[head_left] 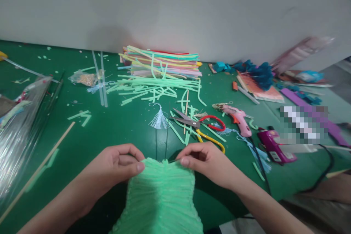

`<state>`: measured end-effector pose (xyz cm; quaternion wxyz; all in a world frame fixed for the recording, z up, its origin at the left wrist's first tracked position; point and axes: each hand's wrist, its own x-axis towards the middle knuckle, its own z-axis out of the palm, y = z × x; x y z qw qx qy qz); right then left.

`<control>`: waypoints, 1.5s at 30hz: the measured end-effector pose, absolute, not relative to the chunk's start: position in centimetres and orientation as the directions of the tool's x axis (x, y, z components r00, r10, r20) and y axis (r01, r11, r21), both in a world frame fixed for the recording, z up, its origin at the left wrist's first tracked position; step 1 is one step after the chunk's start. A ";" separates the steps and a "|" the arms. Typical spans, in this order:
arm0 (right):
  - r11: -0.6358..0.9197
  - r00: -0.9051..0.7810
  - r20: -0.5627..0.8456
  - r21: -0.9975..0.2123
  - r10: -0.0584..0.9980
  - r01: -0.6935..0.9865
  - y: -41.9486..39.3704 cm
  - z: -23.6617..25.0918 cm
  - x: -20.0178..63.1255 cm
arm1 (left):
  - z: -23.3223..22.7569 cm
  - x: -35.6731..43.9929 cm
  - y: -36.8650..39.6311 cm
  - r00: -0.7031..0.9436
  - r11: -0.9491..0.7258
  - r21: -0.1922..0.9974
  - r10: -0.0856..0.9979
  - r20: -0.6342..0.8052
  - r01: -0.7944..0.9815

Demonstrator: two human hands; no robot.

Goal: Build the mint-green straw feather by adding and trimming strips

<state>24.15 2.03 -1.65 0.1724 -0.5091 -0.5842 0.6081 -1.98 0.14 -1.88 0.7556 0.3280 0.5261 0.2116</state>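
Observation:
A ribbed, fuzzy mint-green piece (164, 197), seemingly made of chenille stems, fills the bottom middle. My left hand (123, 164) pinches its top left corner between thumb and fingers. At the top right corner, my right hand (201, 157) is closed in a pinch on the same edge, where a short thin dark wire shows by the fingertips. Two thin dark wires (166, 139) run up from the middle of that edge. Just beyond them lies a light blue tassel (159, 118).
Red-and-yellow-handled scissors (192, 120) lie open among cut green stems. Behind is a pile of coloured chenille stems (164, 64). A pink glue gun (238, 119) and a magenta device (275, 146) lie right. Clear plastic wrap (22, 150) and a wooden stick (52, 155) lie left.

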 end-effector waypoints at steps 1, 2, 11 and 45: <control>-0.215 -0.403 -0.371 -0.899 0.836 0.382 1.9 -1.6 24.1 | -1.9 -1.9 0.1 0.341 0.688 0.725 0.675 -0.655 0.033; -0.137 -0.363 -0.288 -0.911 0.886 0.388 1.8 -1.5 24.0 | -1.9 -1.8 0.1 0.330 0.682 0.730 0.681 -0.654 0.039; 0.763 -0.637 0.422 -0.394 0.645 0.512 1.5 -0.7 20.5 | -2.0 -1.7 0.0 0.344 0.706 0.708 0.660 -0.668 0.022; 0.832 -0.848 0.109 -0.291 0.519 0.472 3.9 0.1 17.9 | -2.2 -0.9 -0.4 0.286 0.660 0.747 0.702 -0.652 0.081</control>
